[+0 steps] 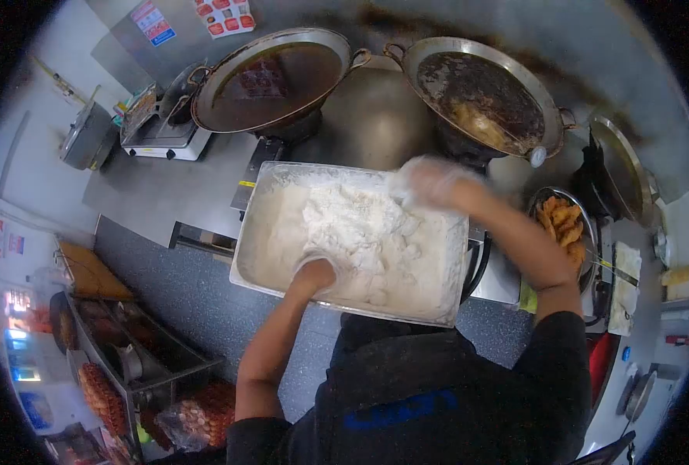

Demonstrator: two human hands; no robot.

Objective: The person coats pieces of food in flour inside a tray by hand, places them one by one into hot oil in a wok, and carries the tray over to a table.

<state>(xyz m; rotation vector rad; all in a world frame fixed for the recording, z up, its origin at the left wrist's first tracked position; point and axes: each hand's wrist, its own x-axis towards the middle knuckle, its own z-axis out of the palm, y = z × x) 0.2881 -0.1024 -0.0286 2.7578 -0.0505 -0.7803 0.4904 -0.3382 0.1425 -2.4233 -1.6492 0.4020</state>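
Note:
A large rectangular metal tray of white flour lies in front of me. Floury, lumpy pieces are heaped in its middle, their kind hidden by the coating. My left hand, in a clear plastic glove, reaches into the flour near the tray's front side; its fingers are hidden. Over the tray's far right corner, my right hand, gloved too, is smeared by motion. Whether it holds anything does not show.
Two wide woks of dark oil stand behind the tray, a left wok and a right wok with something frying and a thermometer. At right is a bowl of fried pieces. A portable stove sits at far left.

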